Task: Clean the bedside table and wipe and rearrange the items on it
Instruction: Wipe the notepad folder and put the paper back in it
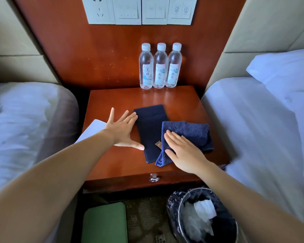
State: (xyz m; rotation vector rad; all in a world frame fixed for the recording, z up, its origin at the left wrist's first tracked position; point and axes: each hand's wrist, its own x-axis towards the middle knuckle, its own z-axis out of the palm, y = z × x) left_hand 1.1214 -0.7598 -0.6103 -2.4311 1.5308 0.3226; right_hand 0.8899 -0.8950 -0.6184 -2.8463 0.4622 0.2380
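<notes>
On the bedside table (112, 100), right about the middle, you've got a dark navy pouch (150, 120) lying flat, with a blue cloth (189, 130) bunched over its right side and spilling onto the wood toward the right edge. Your left hand (122, 130) is palm down with the fingers spread wide and straight, fingertips and thumb up against the pouch's left edge, not gripping anything. Your right hand (184, 151) lies flat on the cloth, fingers straight and close together, pressing it down onto the pouch and tabletop.

At the back of the table, three water bottles (159, 67) stand upright in a tight row, touching each other, caps on, close to the wood panel. A white sheet of paper (95, 128) sticks out at the table's left edge, partly under your left forearm. Up on the panel there's a row of white switch plates (139, 9). Below the front edge you can see the drawer handle (154, 178), a bin (172, 204) with a black liner and some white trash inside, and something green (104, 223) on the floor to its left. Beds sit on either side of the table.
</notes>
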